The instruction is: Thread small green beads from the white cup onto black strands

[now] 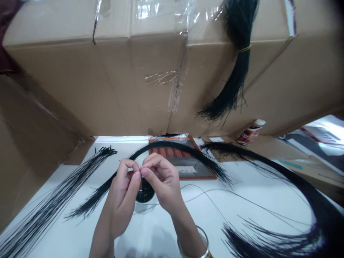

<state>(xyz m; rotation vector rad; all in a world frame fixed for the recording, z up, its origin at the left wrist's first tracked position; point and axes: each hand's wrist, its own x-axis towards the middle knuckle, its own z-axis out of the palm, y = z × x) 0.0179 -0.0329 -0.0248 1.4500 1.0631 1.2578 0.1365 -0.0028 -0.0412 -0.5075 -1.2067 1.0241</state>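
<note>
- Left hand [122, 197] and right hand [165, 184]: grip of each closed in a thumb-and-forefinger pinch, fingertips meeting; anything between them too small to tell
- Round container [145, 193], dark contents: on the desk [153, 229], partly hidden by the hands
- Arched bundle [172, 144] of black strands: behind the hands, across a red-and-grey panel [185, 172]
- Straighter bundle [72, 183]: left side; large curved bundle [292, 175]: right side
- Tied bundle [243, 59]: against the cardboard box [120, 86], above the bottle [248, 134]
</note>
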